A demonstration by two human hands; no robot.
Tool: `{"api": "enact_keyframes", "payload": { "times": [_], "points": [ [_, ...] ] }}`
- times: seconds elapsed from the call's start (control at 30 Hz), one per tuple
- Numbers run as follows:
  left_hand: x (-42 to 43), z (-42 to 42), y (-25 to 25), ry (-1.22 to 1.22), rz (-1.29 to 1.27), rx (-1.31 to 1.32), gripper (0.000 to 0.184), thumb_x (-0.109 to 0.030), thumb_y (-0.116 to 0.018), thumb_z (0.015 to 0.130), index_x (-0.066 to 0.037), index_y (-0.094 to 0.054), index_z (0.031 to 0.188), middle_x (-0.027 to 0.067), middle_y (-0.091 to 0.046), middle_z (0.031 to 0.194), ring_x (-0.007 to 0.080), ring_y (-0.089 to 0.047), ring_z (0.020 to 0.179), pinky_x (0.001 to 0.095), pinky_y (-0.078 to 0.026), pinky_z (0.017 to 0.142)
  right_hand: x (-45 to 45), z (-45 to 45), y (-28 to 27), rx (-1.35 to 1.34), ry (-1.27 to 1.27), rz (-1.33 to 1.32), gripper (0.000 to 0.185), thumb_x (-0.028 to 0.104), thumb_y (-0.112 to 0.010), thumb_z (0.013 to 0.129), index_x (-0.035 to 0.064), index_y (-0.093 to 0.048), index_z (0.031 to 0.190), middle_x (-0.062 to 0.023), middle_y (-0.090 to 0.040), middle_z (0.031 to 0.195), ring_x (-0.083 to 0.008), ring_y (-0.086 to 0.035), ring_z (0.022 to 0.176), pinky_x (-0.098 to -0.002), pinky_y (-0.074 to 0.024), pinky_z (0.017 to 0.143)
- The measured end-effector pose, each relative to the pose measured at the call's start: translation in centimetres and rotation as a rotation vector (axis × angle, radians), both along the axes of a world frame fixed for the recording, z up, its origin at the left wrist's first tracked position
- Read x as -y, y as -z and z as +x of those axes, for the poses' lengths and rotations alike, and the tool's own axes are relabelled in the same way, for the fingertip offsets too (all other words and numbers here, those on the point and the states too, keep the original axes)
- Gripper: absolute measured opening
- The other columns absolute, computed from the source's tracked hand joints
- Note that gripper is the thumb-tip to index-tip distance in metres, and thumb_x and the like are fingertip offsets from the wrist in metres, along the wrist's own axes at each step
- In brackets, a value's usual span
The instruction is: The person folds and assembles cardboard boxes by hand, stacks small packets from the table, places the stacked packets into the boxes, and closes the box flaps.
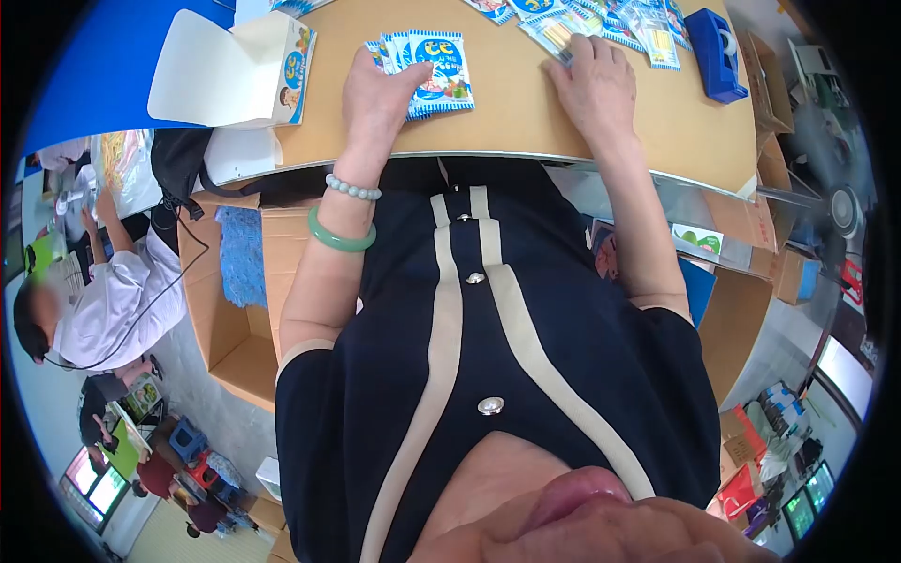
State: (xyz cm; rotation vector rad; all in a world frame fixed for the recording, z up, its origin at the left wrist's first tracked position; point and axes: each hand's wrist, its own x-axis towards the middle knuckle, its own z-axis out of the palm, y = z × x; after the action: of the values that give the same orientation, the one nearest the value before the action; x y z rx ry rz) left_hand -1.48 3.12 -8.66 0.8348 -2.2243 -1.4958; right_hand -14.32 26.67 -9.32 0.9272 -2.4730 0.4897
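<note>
My left hand (pixel 377 92) is closed around a small stack of blue-and-white printed packets (pixel 443 77), its thumb lying across the top one. The packets overlap like a fan, upright above the tabletop or resting on it; I cannot tell which. To the right, my right hand (pixel 598 86) has its fingers bent down at the edge of a see-through-backed packet (pixel 552 34) with pale yellow sticks inside. That packet lies at the near side of a loose pile of similar packets (pixel 624 21). An open white carton (pixel 235 80) with a printed side stands left of my left hand.
A blue tape dispenser (pixel 716 54) stands at the right of the tan table (pixel 511 127). Cardboard boxes (pixel 225 328) sit below the table edge on the left, with more on the right. A person in a white shirt (pixel 117 305) works at far left. A fan (pixel 843 211) is at right.
</note>
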Motion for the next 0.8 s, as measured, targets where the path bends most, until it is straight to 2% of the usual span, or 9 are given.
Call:
{"api": "enact_keyframes", "payload": {
  "times": [0.03, 0.13, 0.2, 0.3, 0.43, 0.6, 0.7, 0.8],
  "points": [
    [0.0, -0.1, 0.2, -0.001, 0.024, 0.0, 0.049, -0.023, -0.083, 0.073, 0.003, -0.059, 0.106, 0.0142, -0.073, 0.096, 0.0227, -0.072, 0.085, 0.0339, -0.056, 0.076, -0.6, -0.4, 0.4, 0.005, 0.116, 0.123, 0.026, 0.02, -0.065, 0.087, 0.008, -0.062, 0.111, -0.0129, -0.067, 0.107, -0.0329, -0.062, 0.101, -0.0441, -0.0525, 0.081],
    [0.0, -0.2, 0.1, -0.023, 0.064, -0.005, 0.05, -0.024, -0.084, 0.073, 0.003, -0.059, 0.107, 0.0142, -0.073, 0.096, 0.0234, -0.073, 0.086, 0.0341, -0.056, 0.076, -1.6, -1.1, -0.6, 0.156, 0.144, 0.112, 0.027, 0.023, -0.063, 0.089, 0.0075, -0.062, 0.111, -0.013, -0.066, 0.106, -0.0336, -0.062, 0.101, -0.0452, -0.0522, 0.08],
    [-0.1, -0.2, 0.1, -0.04, -0.025, 0.026, 0.051, -0.025, -0.084, 0.072, 0.003, -0.059, 0.107, 0.0149, -0.073, 0.097, 0.0245, -0.073, 0.086, 0.0345, -0.056, 0.076, -1.1, -1.0, -0.9, 0.233, 0.143, 0.102, 0.028, 0.025, -0.062, 0.09, 0.0072, -0.062, 0.111, -0.0131, -0.066, 0.105, -0.034, -0.061, 0.101, -0.0457, -0.0521, 0.08],
    [0.3, 0.0, 0.5, -0.04, -0.075, 0.052, 0.052, -0.026, -0.084, 0.072, 0.003, -0.059, 0.108, 0.0156, -0.073, 0.097, 0.0255, -0.073, 0.086, 0.0349, -0.057, 0.077, 0.1, 1.7, -1.8, 0.166, 0.046, -0.083, 0.03, 0.025, -0.063, 0.088, 0.0037, -0.063, 0.109, -0.015, -0.066, 0.104, -0.0347, -0.061, 0.103, -0.0454, -0.0517, 0.081],
    [0.3, -0.1, 1.1, -0.031, -0.07, 0.046, 0.054, -0.028, -0.084, 0.072, 0.003, -0.059, 0.108, 0.0164, -0.073, 0.098, 0.0264, -0.073, 0.086, 0.0356, -0.057, 0.077, 1.0, 2.6, -0.6, 0.002, 0.224, 0.07, 0.03, 0.025, -0.064, 0.086, 0.0008, -0.063, 0.104, -0.0168, -0.066, 0.103, -0.034, -0.062, 0.103, -0.0435, -0.0515, 0.082],
    [0.1, 0.0, 0.8, -0.042, -0.036, 0.021, 0.054, -0.027, -0.084, 0.072, 0.004, -0.058, 0.108, 0.0168, -0.073, 0.097, 0.0263, -0.073, 0.086, 0.0362, -0.057, 0.077, 0.4, 0.7, 0.4, -0.197, 0.238, 0.038, 0.032, 0.026, -0.066, 0.084, -0.0008, -0.061, 0.102, -0.0184, -0.067, 0.098, -0.0334, -0.063, 0.1, -0.0431, -0.0509, 0.082],
    [-0.2, -0.1, 0.7, -0.068, -0.019, -0.005, 0.053, -0.026, -0.083, 0.072, 0.004, -0.058, 0.108, 0.017, -0.073, 0.097, 0.0264, -0.073, 0.086, 0.0363, -0.057, 0.077, 0.7, 0.5, -0.1, 0.225, 0.255, 0.024, 0.031, 0.023, -0.065, 0.083, 0.0002, -0.057, 0.103, -0.0187, -0.067, 0.096, -0.0346, -0.063, 0.097, -0.0444, -0.0509, 0.081],
    [-0.9, 0.4, 0.7, -0.1, -0.004, -0.02, 0.053, -0.026, -0.083, 0.073, 0.004, -0.057, 0.108, 0.0171, -0.073, 0.096, 0.0267, -0.073, 0.086, 0.0362, -0.057, 0.076, 3.1, 3.0, -2.1, 0.352, 0.15, -0.078, 0.029, 0.019, -0.065, 0.082, 0.0018, -0.057, 0.104, -0.0183, -0.067, 0.095, -0.0353, -0.063, 0.095, -0.0441, -0.0512, 0.079]
  ]
}}
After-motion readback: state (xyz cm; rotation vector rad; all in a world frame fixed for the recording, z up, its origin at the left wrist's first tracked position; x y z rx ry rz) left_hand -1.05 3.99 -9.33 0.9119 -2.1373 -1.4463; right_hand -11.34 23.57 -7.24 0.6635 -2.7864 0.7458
